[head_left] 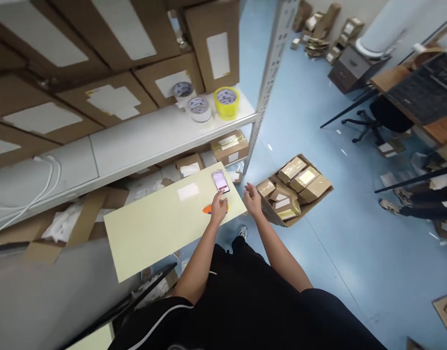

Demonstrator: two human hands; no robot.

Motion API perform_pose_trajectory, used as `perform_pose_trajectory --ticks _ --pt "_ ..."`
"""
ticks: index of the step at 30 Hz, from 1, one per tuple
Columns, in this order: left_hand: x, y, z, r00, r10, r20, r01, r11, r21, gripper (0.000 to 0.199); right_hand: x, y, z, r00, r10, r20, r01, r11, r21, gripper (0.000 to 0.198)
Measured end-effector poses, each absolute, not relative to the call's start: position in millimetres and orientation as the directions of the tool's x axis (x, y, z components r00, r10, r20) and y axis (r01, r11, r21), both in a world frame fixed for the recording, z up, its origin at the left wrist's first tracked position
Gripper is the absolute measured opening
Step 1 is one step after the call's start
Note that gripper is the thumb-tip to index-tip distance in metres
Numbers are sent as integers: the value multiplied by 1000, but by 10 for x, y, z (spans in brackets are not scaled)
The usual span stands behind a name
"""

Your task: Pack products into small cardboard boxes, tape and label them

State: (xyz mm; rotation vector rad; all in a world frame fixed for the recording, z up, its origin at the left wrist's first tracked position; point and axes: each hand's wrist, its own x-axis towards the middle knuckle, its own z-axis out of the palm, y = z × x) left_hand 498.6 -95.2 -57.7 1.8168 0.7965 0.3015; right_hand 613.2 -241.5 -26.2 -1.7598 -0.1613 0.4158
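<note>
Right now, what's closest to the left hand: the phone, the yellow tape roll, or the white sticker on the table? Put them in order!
From the left hand, in the head view:
1. Phone, on the table just beyond the fingertips.
2. White sticker, on the table, off to the left.
3. Yellow tape roll, farthest, up on the white shelf.

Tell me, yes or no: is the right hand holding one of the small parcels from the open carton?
No. The right hand hovers open and holds nothing, beside the table edge, with the parcels lying untouched in their carton.

Single head-worn view, looking steeply down and forward, close above pale table [153, 228], shelf [143, 141] beyond
</note>
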Motion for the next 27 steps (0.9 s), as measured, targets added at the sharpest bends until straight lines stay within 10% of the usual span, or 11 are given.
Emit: perform_pose_trajectory --ticks 10,27 --pt "4222 -153 -1145 654 746 -127 470 -268 841 50 5704 -1530 -673 821 567 -71 203 -406 -891 47" --pt "3954 382 -2187 591 806 -29 582 -401 707 19 5468 -1485 -1449 807 589 47 451 -562 -693 29"
